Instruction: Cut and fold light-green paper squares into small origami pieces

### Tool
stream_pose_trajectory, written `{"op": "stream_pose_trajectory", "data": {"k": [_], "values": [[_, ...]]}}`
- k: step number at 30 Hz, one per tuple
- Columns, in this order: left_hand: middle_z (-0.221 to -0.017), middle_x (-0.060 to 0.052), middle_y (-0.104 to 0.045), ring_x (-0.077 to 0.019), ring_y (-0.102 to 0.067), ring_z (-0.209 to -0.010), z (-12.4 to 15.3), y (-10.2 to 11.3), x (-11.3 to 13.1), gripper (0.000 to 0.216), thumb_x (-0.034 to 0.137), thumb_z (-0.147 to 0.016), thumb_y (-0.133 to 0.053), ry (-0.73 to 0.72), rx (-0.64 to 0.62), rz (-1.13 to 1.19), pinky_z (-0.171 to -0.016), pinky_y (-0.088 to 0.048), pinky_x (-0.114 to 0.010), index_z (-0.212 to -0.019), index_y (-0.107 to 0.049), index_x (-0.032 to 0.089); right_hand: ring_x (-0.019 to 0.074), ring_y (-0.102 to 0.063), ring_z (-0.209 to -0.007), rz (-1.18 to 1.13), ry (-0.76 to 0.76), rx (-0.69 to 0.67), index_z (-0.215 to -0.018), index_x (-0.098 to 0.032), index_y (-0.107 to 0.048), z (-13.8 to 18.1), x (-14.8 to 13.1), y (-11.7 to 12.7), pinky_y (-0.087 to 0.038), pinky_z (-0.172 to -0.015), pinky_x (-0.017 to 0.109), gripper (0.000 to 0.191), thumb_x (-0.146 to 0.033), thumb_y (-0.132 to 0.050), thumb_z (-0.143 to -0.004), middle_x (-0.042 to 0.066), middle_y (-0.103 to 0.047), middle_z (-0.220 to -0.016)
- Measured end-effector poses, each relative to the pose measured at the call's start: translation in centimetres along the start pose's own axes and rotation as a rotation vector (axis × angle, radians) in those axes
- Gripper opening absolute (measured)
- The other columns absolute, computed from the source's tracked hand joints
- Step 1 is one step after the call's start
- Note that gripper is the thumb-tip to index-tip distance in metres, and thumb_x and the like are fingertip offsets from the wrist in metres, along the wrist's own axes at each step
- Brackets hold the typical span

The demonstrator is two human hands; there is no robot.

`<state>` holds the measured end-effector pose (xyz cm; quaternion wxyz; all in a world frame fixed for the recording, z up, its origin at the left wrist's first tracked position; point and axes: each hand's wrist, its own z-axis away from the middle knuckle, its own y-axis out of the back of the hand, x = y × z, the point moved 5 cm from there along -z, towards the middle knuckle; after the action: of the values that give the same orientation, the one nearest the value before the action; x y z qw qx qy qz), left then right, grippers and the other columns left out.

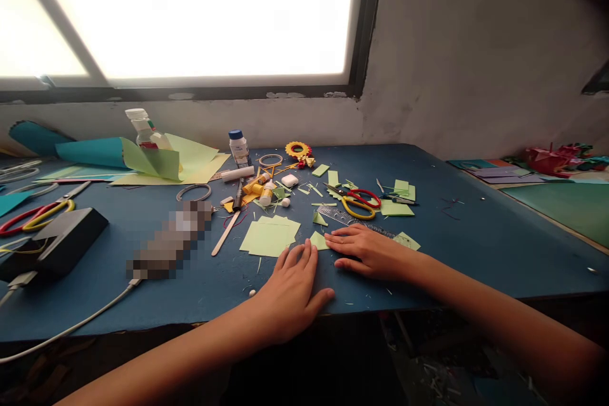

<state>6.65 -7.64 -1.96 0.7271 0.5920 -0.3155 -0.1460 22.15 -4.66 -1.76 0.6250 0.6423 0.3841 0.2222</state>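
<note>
The green paper squares (266, 238) are lying beyond your left hand (292, 295), which is resting open, palm down and gripping nothing, with its fingertips by the left edge of the small green paper piece (319, 241). That piece is sitting on the blue table (457, 254) between both hands, and your right hand (368, 251) is also resting open, fingertips at its right edge, near the ruler (352, 222). You are seemingly flattening it, so light, even pressure is probably serving you best.
</note>
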Motion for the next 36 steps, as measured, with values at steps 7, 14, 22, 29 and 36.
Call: {"op": "stream_pose_trajectory", "data": {"k": [7,14,22,29,36], "values": [[-0.147,-0.017,-0.028,-0.0303,-0.019,-0.139,0.3,-0.2,0.8,0.066,0.051,-0.09,-0.036,0.032,0.045,0.001,-0.112,-0.017,-0.051,-0.142,-0.031,0.011,0.0278,-0.042,-0.128,0.031,-0.02,0.014,-0.138,-0.015,-0.041,0.4,-0.5,-0.4,-0.03,-0.106,0.048,0.055,-0.046,-0.039,-0.094,0.014,-0.045,-0.139],[-0.149,-0.02,-0.018,-0.0352,-0.013,-0.139,0.2,-1.1,2.2,0.075,0.053,-0.09,-0.033,0.097,-0.032,0.011,-0.111,-0.021,-0.052,-0.144,-0.02,0.002,0.0303,-0.039,-0.13,0.059,-0.023,-0.051,-0.142,-0.02,-0.034,0.4,-0.9,-0.5,-0.032,-0.103,0.049,0.06,-0.052,-0.039,-0.092,0.014,-0.041,-0.142],[-0.14,-0.018,-0.042,-0.0276,-0.04,-0.129,-0.8,1.3,-1.5,0.058,0.036,-0.088,-0.046,0.213,0.228,0.068,-0.107,-0.034,-0.042,-0.138,-0.034,0.008,0.0275,-0.037,-0.132,0.046,-0.071,-0.055,-0.141,-0.018,-0.037,0.4,-1.0,-0.5,-0.031,-0.105,0.046,0.056,-0.049,-0.036,-0.094,0.011,-0.04,-0.143],[-0.142,-0.017,-0.037,-0.0298,-0.034,-0.133,-0.4,0.4,0.1,0.068,0.057,-0.088,-0.036,0.087,0.114,-0.052,-0.108,-0.03,-0.047,-0.136,-0.041,0.009,0.0273,-0.037,-0.132,0.028,-0.071,-0.026,-0.14,-0.019,-0.038,0.5,-0.9,-0.6,-0.03,-0.106,0.046,0.055,-0.049,-0.038,-0.094,0.009,-0.041,-0.143],[-0.135,-0.021,-0.047,-0.0316,-0.04,-0.129,-0.5,1.6,0.4,0.071,0.059,-0.085,-0.04,-0.096,0.075,-0.15,-0.107,-0.032,-0.045,-0.13,-0.048,0.005,0.0287,-0.043,-0.127,0.09,-0.034,-0.005,-0.136,-0.015,-0.044,0.2,-1.3,-0.4,-0.035,-0.103,0.046,0.053,-0.047,-0.038,-0.094,0.013,-0.047,-0.138]]}}
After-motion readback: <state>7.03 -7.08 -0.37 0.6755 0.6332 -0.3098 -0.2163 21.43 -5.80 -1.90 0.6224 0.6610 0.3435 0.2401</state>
